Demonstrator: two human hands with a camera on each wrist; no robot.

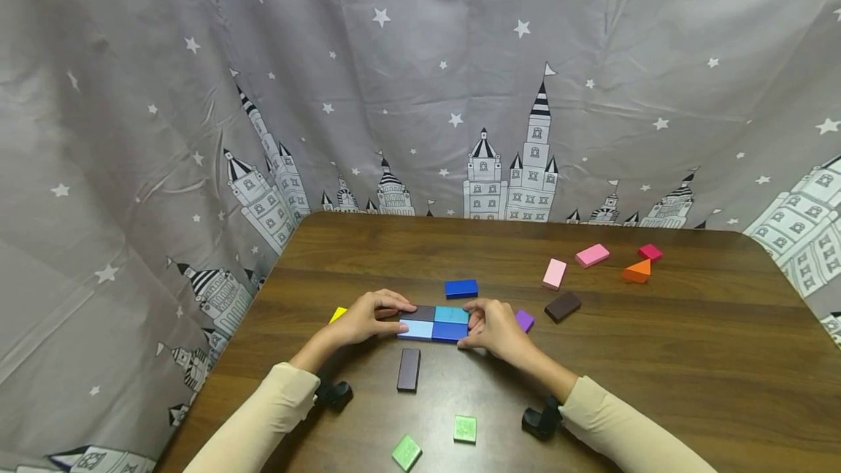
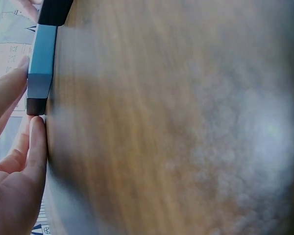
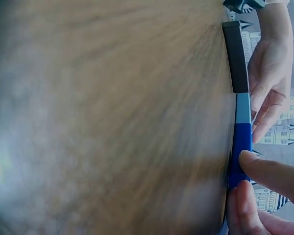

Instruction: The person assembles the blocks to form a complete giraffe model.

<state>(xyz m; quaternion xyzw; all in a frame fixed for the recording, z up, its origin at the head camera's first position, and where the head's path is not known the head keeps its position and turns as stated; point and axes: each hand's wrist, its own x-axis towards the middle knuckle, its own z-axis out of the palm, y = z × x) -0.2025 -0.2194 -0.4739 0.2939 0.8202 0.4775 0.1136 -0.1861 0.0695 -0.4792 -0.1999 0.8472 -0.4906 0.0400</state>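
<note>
Small flat blocks lie edge to edge in a two-by-two rectangle on the table: a dark brown block [image 1: 420,313], a teal block [image 1: 452,314], a light blue block [image 1: 417,329] and a blue block [image 1: 450,331]. My left hand [image 1: 366,318] holds the left end, fingers at the dark brown block and thumb at the light blue one. At the right end, my right hand [image 1: 494,327] pinches the teal and blue blocks between fingers and thumb. In the right wrist view, the thumb [image 3: 264,171] touches the blue block. A dark block [image 1: 409,370] lies just in front of the rectangle.
Behind the rectangle lies another blue block [image 1: 461,288]. A yellow block [image 1: 338,314] and a purple block [image 1: 524,320] are partly hidden by the hands. Two green blocks [image 1: 465,429] sit near the front. Pink blocks [image 1: 555,274], a brown block [image 1: 563,306] and an orange piece [image 1: 637,271] lie right.
</note>
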